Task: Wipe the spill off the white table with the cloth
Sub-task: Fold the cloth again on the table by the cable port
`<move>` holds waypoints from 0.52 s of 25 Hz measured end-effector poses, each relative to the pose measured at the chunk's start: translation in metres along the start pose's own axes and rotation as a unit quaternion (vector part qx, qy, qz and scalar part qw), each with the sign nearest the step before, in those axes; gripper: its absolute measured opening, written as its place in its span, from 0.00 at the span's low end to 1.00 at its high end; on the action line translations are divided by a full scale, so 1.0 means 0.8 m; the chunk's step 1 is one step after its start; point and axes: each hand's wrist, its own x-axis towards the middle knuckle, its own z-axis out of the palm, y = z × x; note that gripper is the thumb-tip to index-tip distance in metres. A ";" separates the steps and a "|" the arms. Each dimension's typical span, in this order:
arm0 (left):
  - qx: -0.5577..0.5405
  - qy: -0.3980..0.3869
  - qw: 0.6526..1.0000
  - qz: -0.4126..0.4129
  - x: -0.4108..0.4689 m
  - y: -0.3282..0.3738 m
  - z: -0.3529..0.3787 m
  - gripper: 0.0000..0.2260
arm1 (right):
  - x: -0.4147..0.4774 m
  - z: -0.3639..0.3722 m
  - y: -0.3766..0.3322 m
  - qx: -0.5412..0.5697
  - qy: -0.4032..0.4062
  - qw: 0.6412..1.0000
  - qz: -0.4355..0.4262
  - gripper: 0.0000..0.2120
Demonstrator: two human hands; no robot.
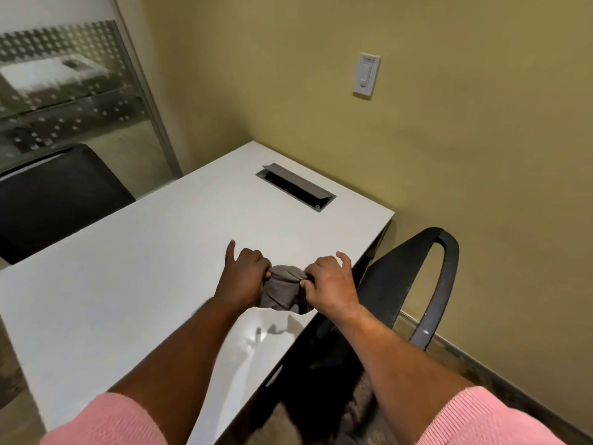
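Note:
A grey cloth (283,289) hangs bunched between my two hands, just above the right side of the white table (134,277). My left hand (244,277) grips its left end, with one finger sticking out straight. My right hand (329,284) grips the right end, with one finger raised. Under the cloth, near the table's right edge, a glossy wet patch (261,337) shines on the surface.
A grey cable hatch (296,186) with its lid tilted open is set into the table's far end. A black chair (414,284) stands at the table's right edge, another black chair (54,200) at the far left. Yellow walls close in behind, with a switch (366,76).

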 end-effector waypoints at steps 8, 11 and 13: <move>0.044 -0.089 0.995 0.029 0.256 0.088 0.058 0.10 | 0.178 0.026 0.192 -0.027 -0.072 0.995 0.062 0.09; 0.062 -0.105 0.992 0.040 0.336 0.114 0.085 0.12 | 0.226 0.045 0.249 -0.038 -0.085 0.992 0.084 0.10; 0.067 -0.112 0.991 0.039 0.383 0.130 0.110 0.13 | 0.259 0.061 0.285 -0.039 -0.096 0.990 0.095 0.10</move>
